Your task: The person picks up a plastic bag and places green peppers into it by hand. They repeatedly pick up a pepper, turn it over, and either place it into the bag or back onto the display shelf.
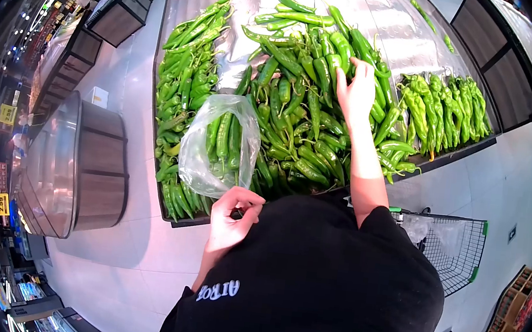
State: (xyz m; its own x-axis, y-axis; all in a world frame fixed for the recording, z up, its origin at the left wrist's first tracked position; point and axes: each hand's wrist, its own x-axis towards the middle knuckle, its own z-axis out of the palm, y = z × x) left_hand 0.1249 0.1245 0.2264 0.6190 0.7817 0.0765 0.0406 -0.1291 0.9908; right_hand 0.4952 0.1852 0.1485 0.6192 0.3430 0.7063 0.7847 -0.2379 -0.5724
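Note:
Long green peppers [299, 98] lie heaped across the middle of the display. A clear plastic bag [193, 145] stands over the near left part of the heap, its mouth wide; several green peppers show inside or through it. At the bag's near edge, my left hand [233, 218] has its fingers curled in a pinch on the film, though the exact grip is partly hidden. My right hand [356, 94] reaches over the right side of the heap. Its thumb and forefinger are apart beside a green pepper [342, 46], with nothing visible between them.
Thinner green peppers [187, 80] lie along the display's left side, and wrinkled light green ones [437, 113] at the right. A wire shopping cart [455, 247] stands at my right. A rounded display bin [94, 167] is across the aisle to the left.

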